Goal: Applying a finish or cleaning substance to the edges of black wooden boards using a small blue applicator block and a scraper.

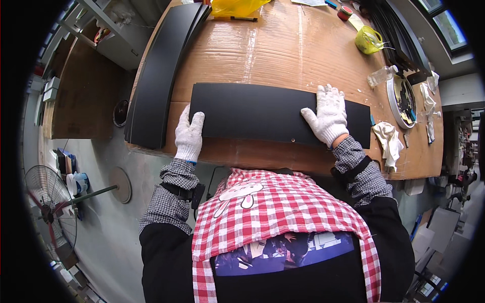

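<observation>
A long, flat black panel (pixel 252 113) lies crosswise before me at the near side of a cardboard-covered table (pixel 283 55). Both my hands wear white knitted gloves. At the panel's left end, my left hand (pixel 189 134) grips the short edge, thumb on top and fingers along the outside; the fingertips are partly hidden. Toward the other end, my right hand (pixel 328 116) rests flat on the top face, its thumb spread from the fingers. A small round hole or spot shows near the panel's front edge.
Stacked black panels (pixel 156 76) stand along the table's left side. On the right are a white glove (pixel 388 144), a round tray (pixel 401 101), a clear bottle (pixel 381 76) and a yellow-green basket (pixel 369 40). A yellow bag (pixel 235 7) lies at the back. A fan (pixel 50 212) stands left.
</observation>
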`<state>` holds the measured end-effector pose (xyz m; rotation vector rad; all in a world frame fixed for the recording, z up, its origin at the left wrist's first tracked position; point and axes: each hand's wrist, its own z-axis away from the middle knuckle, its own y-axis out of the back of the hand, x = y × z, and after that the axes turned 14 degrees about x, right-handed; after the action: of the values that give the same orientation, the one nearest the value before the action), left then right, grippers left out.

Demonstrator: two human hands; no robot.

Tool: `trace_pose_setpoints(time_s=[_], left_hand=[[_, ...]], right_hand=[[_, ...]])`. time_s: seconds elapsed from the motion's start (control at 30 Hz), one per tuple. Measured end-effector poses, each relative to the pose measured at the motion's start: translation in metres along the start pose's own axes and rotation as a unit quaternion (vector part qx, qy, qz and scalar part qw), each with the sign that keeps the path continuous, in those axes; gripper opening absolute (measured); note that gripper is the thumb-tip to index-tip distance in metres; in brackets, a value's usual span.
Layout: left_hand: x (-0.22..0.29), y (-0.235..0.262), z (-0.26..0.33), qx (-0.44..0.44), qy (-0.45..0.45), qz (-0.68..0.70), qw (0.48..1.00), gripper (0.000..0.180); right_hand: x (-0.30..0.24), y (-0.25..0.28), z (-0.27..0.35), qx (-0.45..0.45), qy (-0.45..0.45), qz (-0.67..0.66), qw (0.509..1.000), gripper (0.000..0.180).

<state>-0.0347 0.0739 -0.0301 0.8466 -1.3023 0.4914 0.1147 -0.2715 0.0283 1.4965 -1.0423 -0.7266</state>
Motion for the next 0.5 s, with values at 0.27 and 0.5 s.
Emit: trace_pose_setpoints(time_s=[0.27,0.5], left_hand=[[-0.009,0.002,-0.004,-0.063,0.035,0.105,0.992,0.046],[-0.013,0.011,-0.009,-0.081,-0.015,0.045,0.996,0.049]], right_hand=[[-0.196,0.015,-0.011,0.021,0.299,-0.259,0.918,0.080],[-0.070,0.016,0.021,0.027,0.018,-0.072,0.997,0.085]])
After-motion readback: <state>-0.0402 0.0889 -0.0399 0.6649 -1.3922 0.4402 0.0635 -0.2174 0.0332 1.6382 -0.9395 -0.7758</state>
